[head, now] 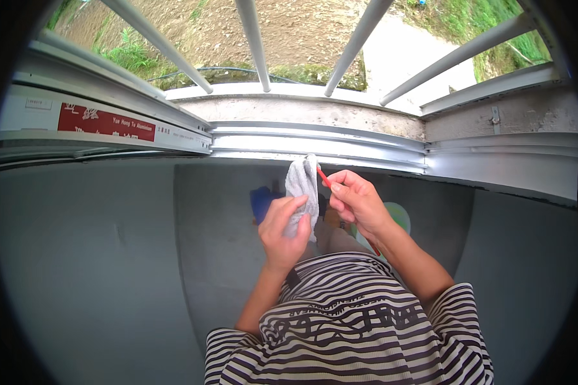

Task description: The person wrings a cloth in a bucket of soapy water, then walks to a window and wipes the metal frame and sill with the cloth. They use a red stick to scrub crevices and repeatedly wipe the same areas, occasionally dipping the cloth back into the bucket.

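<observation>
A light grey cloth hangs lengthwise just inside the window sill. My left hand is at its lower half, with the fingertips and thumb lying over the fabric. Between the thumb and fingers of my right hand is a thin red stick. Its upper tip meets the cloth's top right edge, where the fabric partly hides it. Below the right wrist, another red length shows, seemingly the same stick.
An aluminium window track runs ahead of my hands, with grey metal bars beyond. The sliding window frame at left bears a red label. Below are a blue object and a pale green-and-white container, both partly hidden.
</observation>
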`<action>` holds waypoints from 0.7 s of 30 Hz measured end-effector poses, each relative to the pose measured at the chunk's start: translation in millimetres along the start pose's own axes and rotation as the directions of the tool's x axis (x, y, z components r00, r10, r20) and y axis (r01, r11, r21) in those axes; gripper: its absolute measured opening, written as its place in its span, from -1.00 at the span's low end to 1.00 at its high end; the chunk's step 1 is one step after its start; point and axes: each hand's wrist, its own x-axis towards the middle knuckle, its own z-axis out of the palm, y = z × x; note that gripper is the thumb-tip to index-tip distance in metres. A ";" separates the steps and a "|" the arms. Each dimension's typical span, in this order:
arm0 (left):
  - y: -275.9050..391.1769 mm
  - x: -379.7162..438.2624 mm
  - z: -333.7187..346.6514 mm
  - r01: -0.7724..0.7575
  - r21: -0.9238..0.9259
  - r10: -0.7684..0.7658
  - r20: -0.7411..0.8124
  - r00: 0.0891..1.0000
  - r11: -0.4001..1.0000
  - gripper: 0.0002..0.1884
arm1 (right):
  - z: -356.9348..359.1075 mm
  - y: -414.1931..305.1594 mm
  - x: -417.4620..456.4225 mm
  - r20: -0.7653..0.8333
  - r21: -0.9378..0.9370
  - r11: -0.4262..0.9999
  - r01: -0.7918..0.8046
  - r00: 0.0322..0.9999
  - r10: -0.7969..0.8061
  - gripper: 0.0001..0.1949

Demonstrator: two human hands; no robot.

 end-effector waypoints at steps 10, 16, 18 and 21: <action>-10.2 20.3 -30.3 -0.204 0.212 0.213 -0.020 0.977 0.956 -0.57 | -18.1 5.5 -16.5 -0.170 -0.586 0.810 0.028 0.973 -0.157 -0.94; 2.4 20.4 -26.2 -0.309 0.222 0.262 0.218 0.940 0.925 -0.55 | -5.2 27.7 5.0 0.018 -0.490 0.858 0.152 0.986 -0.164 -0.82; 7.8 17.5 -24.2 -0.318 0.214 0.244 0.313 0.918 0.924 -0.54 | 1.8 21.2 3.7 0.075 -0.374 0.902 0.216 0.976 -0.202 -0.71; -3.5 15.3 -20.2 -0.229 0.076 0.209 0.212 0.955 0.970 -0.52 | 4.4 22.6 2.3 0.201 -0.320 0.911 0.262 0.958 -0.204 -0.50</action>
